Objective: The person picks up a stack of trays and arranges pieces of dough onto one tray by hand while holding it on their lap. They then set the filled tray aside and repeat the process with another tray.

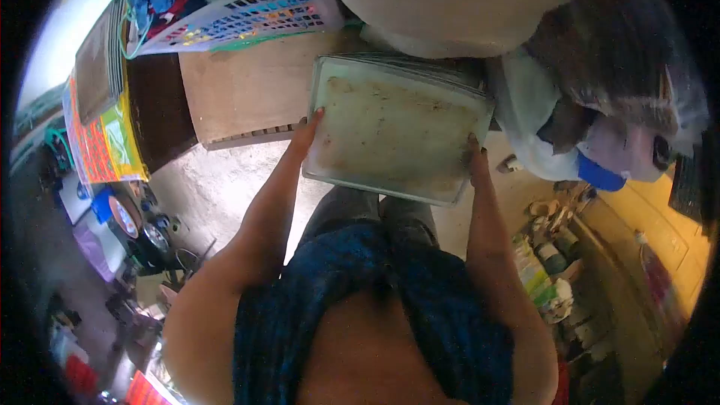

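A rectangular pale tray point(394, 135) with a raised rim and brown specks on its surface is held in front of my thighs, slightly tilted. My left hand point(309, 129) grips its left side, thumb on the rim and the other fingers hidden beneath. On the opposite side, my right hand point(478, 156) is closed around the edge the same way. Just behind the tray, a stack of similar thin trays point(450, 75) shows its layered edges on the wooden table point(247, 86).
A white laundry basket point(255, 15) full of cloth stands at the back left, beside a brown box with stacked trays point(105, 60) on top. Big plastic bags point(450, 0) bulge at the back right. Assorted clutter point(551, 255) lies along the floor on the right.
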{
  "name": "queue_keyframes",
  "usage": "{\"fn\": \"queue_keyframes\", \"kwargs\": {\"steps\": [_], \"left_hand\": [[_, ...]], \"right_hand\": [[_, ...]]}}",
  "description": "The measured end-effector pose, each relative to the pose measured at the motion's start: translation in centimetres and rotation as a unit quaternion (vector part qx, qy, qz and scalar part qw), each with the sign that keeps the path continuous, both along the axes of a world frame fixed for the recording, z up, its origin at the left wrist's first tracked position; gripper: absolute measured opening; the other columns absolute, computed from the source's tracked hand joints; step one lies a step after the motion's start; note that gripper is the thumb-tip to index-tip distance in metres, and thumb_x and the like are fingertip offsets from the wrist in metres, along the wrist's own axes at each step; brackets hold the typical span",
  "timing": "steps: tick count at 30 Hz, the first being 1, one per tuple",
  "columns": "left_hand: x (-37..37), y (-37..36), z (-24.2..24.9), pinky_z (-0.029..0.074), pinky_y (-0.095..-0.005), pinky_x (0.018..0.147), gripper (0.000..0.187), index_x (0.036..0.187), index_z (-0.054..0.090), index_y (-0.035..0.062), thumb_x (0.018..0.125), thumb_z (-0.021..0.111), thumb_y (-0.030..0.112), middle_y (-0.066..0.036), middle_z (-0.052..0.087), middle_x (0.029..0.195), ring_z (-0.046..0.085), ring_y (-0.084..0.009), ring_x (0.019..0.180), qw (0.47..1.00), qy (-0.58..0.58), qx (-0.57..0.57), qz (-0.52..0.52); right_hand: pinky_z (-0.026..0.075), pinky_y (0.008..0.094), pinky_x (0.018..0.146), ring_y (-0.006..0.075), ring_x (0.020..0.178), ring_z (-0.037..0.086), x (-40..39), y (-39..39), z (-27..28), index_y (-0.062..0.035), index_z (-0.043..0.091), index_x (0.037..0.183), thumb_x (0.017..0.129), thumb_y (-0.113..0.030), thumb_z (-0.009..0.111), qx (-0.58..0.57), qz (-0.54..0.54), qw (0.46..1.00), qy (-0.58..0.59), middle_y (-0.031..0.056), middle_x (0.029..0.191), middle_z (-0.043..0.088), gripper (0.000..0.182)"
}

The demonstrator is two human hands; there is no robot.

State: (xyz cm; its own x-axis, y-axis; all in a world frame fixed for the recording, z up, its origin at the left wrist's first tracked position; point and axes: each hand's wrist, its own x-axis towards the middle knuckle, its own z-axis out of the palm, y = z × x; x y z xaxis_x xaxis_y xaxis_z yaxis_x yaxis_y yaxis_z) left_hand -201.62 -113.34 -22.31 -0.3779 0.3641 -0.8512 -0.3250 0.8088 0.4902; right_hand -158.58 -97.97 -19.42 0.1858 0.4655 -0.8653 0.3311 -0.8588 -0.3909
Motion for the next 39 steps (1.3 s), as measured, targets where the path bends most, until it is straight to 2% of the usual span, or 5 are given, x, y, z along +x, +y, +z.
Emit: {"fn": "queue_keyframes", "kwargs": {"steps": [16, 21, 23, 30, 39], "left_hand": [[0.7, -4.9, 3.6, 0.049, -0.0357, 0.072, 0.063, 0.123, 0.050, 0.0044, 0.085, 0.052, 0.054, -0.009, 0.060, 0.093, 0.059, -0.0178, 0.077, 0.996, -0.071, -0.042, 0.033], [4.1, -9.1, 9.8, 0.042, -0.0356, 0.093, 0.054, 0.134, 0.036, 0.0048, 0.093, 0.042, 0.039, -0.011, 0.046, 0.128, 0.046, -0.0220, 0.116, 0.977, 0.099, 0.128, -0.137], [5.1, -10.9, 10.0, 0.036, -0.0371, 0.101, 0.060, 0.136, 0.033, 0.0051, 0.092, 0.041, 0.045, -0.010, 0.044, 0.131, 0.044, -0.0225, 0.119, 0.978, 0.064, 0.195, -0.045], [27.7, -6.7, 23.7, 0.027, -0.0374, 0.106, 0.070, 0.140, 0.029, 0.0051, 0.091, 0.037, 0.055, -0.009, 0.035, 0.141, 0.035, -0.0243, 0.128, 0.965, 0.060, 0.251, -0.047], [51.6, 4.8, 23.2, 0.029, -0.0362, 0.103, 0.071, 0.133, 0.039, -0.0014, 0.090, 0.042, 0.056, -0.014, 0.044, 0.133, 0.040, -0.0237, 0.123, 0.955, -0.106, 0.177, -0.215]], "right_hand": [[0.047, 0.0361, 0.083, 0.0218, 0.099, 0.056, 2.1, -5.0, 2.9, 0.0026, 0.043, 0.127, 0.078, -0.052, 0.065, 0.050, -0.088, 0.970, 0.220, 0.0128, 0.110, 0.057, 0.077], [0.048, 0.0330, 0.079, 0.0208, 0.087, 0.059, 5.2, -9.1, 3.1, 0.0050, 0.047, 0.123, 0.082, -0.047, 0.062, 0.155, -0.027, 0.975, 0.157, 0.0117, 0.100, 0.061, 0.068], [0.045, 0.0320, 0.085, 0.0219, 0.093, 0.057, 8.2, -9.8, 8.8, 0.0058, 0.046, 0.125, 0.083, -0.050, 0.060, 0.151, -0.013, 0.976, 0.159, 0.0133, 0.105, 0.060, 0.071], [0.043, 0.0309, 0.081, 0.0163, 0.090, 0.054, 27.9, -17.8, 17.8, 0.0014, 0.055, 0.111, 0.085, -0.048, 0.058, 0.298, -0.183, 0.926, 0.143, 0.0076, 0.099, 0.060, 0.056], [0.042, 0.0284, 0.075, 0.0129, 0.081, 0.052, 49.9, -27.0, 18.0, -0.0011, 0.057, 0.108, 0.087, -0.045, 0.055, 0.401, -0.398, 0.823, 0.055, 0.0038, 0.093, 0.059, 0.049]]}}
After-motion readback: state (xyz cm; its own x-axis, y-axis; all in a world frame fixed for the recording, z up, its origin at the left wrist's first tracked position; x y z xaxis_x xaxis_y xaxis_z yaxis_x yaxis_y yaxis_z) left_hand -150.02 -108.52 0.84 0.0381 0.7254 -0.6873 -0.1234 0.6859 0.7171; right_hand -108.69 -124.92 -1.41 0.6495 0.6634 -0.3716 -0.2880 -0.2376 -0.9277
